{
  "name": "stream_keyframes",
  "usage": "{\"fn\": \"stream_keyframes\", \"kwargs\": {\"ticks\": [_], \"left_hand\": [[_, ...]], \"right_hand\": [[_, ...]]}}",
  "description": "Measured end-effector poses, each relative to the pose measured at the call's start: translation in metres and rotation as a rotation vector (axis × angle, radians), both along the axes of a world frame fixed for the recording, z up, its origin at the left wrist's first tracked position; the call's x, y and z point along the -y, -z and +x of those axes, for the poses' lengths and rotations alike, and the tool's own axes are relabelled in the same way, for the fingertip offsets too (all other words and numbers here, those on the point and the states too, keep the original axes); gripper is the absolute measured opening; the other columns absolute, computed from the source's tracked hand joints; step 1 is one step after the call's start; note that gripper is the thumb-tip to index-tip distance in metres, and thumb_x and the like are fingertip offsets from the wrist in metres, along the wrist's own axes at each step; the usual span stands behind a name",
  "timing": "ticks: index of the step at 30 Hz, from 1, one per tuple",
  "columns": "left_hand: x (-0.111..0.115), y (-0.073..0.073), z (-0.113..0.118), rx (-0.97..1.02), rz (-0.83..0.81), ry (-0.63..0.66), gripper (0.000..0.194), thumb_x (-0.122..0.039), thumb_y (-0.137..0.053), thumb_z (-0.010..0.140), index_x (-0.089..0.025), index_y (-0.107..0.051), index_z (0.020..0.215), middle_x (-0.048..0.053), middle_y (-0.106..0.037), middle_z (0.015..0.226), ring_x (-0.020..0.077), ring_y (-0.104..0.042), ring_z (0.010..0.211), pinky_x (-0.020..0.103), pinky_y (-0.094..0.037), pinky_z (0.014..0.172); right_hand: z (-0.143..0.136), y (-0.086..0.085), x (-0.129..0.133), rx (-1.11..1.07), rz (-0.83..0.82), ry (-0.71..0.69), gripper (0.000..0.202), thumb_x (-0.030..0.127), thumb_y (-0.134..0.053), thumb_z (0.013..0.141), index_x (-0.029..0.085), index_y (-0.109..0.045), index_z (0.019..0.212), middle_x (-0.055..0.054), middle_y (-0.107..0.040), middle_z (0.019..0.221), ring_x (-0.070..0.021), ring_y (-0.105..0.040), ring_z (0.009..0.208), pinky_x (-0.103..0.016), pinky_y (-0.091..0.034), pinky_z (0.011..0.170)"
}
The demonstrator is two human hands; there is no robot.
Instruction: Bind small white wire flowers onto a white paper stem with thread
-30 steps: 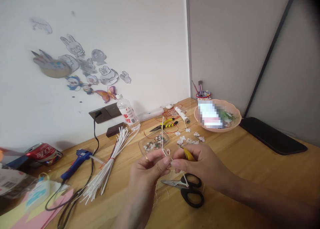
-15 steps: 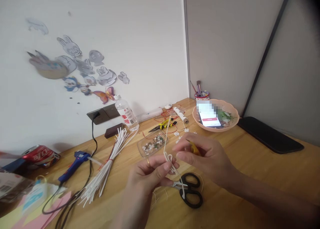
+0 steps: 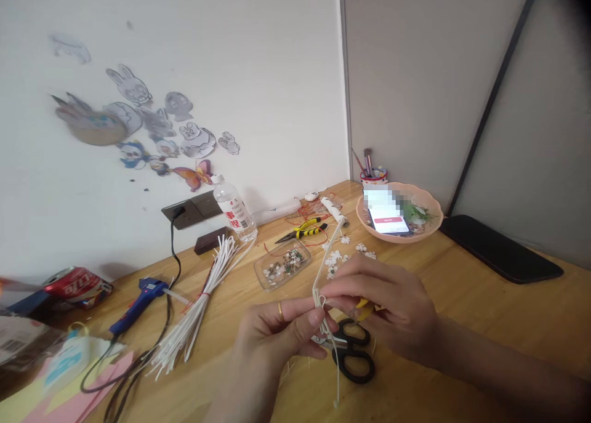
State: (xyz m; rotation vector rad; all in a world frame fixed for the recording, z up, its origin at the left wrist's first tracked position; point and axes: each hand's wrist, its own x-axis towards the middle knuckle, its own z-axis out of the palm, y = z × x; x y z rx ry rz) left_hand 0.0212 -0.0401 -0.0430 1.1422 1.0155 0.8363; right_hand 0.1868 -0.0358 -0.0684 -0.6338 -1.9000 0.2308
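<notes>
A looped white cord [image 3: 319, 300] is pinched between the thumb and fingers of my left hand [image 3: 281, 337], which wears a gold ring. One end of the cord rises up and to the right, and the other hangs down with a small knob at its tip. My right hand [image 3: 392, 306] is close beside the loops, its fingertips at the cord. Tucked in that hand is a yellow tool [image 3: 365, 309], mostly hidden by the fingers, so its kind cannot be made out. Black-handled scissors [image 3: 357, 364] lie on the table below, partly covered by my hands.
A clear tray [image 3: 284, 266] of beads, yellow-black pliers [image 3: 307, 229] and small white flower-like pieces [image 3: 335, 263] lie beyond my hands. Leftward are a bundle of white cords [image 3: 198, 312], a blue glue gun [image 3: 138, 306] and a bottle [image 3: 235, 210]. A pink bowl [image 3: 422, 233] holds a phone [image 3: 390, 221].
My right hand has moved down and left, bringing its fingertips to the loops. The cord's upper end now leans further right, and its lower end hangs lower.
</notes>
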Motion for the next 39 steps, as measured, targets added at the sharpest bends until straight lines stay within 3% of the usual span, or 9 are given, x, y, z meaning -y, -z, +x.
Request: {"fn": "stream_keyframes", "kwargs": {"ticks": [9, 16, 22, 27, 30, 35, 39], "left_hand": [[0.005, -0.007, -0.002, -0.147, 0.074, 0.057, 0.014, -0.024, -0.064, 0.067, -0.020, -0.073, 0.077, 0.003, -0.070, 0.068, 0.0140, -0.056, 0.063, 0.023, -0.044, 0.061], [0.006, -0.010, -0.001, -0.220, 0.147, 0.057, 0.014, -0.025, -0.062, 0.069, -0.023, -0.073, 0.078, 0.000, -0.067, 0.065, 0.0118, -0.052, 0.061, 0.021, -0.041, 0.060], [0.002, -0.008, 0.002, -0.070, 0.040, -0.006, 0.009, -0.022, -0.064, 0.066, -0.019, -0.072, 0.066, 0.000, -0.067, 0.060, 0.0113, -0.055, 0.061, 0.019, -0.044, 0.059], [0.001, -0.006, 0.004, 0.003, -0.039, -0.017, 0.007, -0.022, -0.067, 0.063, -0.016, -0.071, 0.062, 0.001, -0.067, 0.061, 0.0119, -0.057, 0.060, 0.020, -0.044, 0.059], [-0.001, -0.004, 0.004, -0.036, -0.045, -0.021, 0.007, -0.022, -0.070, 0.059, -0.016, -0.071, 0.062, 0.001, -0.067, 0.058, 0.0111, -0.056, 0.057, 0.021, -0.043, 0.059], [-0.007, 0.003, 0.003, -0.108, 0.003, -0.014, 0.010, -0.023, -0.075, 0.052, -0.016, -0.067, 0.054, -0.002, -0.065, 0.055, 0.0115, -0.056, 0.056, 0.023, -0.042, 0.061], [-0.012, 0.010, 0.003, -0.088, -0.011, 0.037, 0.013, -0.023, -0.075, 0.051, -0.015, -0.067, 0.055, 0.002, -0.068, 0.057, 0.0148, -0.060, 0.058, 0.027, -0.044, 0.063]], "right_hand": [[-0.001, 0.002, 0.003, 0.025, 0.044, -0.005, 0.018, 0.003, -0.051, 0.076, 0.012, -0.057, 0.091, -0.003, -0.055, 0.079, -0.0080, -0.051, 0.071, -0.018, -0.043, 0.063], [-0.004, 0.006, 0.003, 0.013, 0.104, 0.007, 0.021, -0.001, -0.052, 0.073, 0.011, -0.056, 0.089, -0.002, -0.054, 0.076, -0.0083, -0.050, 0.069, -0.019, -0.041, 0.059], [-0.006, 0.000, 0.001, -0.104, -0.220, 0.002, 0.002, 0.014, -0.057, 0.076, 0.014, -0.058, 0.074, 0.002, -0.052, 0.067, -0.0068, -0.047, 0.060, -0.018, -0.038, 0.054], [-0.006, -0.001, -0.001, -0.180, -0.476, -0.151, 0.017, 0.023, -0.048, 0.083, 0.015, -0.058, 0.072, 0.001, -0.056, 0.067, -0.0088, -0.051, 0.064, -0.022, -0.040, 0.060], [-0.006, -0.001, -0.003, -0.285, -0.620, -0.151, 0.015, 0.028, -0.052, 0.080, 0.016, -0.058, 0.073, 0.001, -0.055, 0.067, -0.0097, -0.050, 0.063, -0.022, -0.040, 0.057], [-0.004, -0.003, -0.005, -0.335, -0.737, -0.082, 0.012, 0.027, -0.057, 0.075, 0.017, -0.060, 0.069, 0.003, -0.052, 0.062, -0.0087, -0.047, 0.060, -0.021, -0.039, 0.055], [-0.004, -0.005, -0.005, -0.288, -0.804, -0.163, 0.010, 0.026, -0.060, 0.073, 0.016, -0.061, 0.071, 0.003, -0.056, 0.060, -0.0080, -0.050, 0.056, -0.019, -0.040, 0.051]]}}
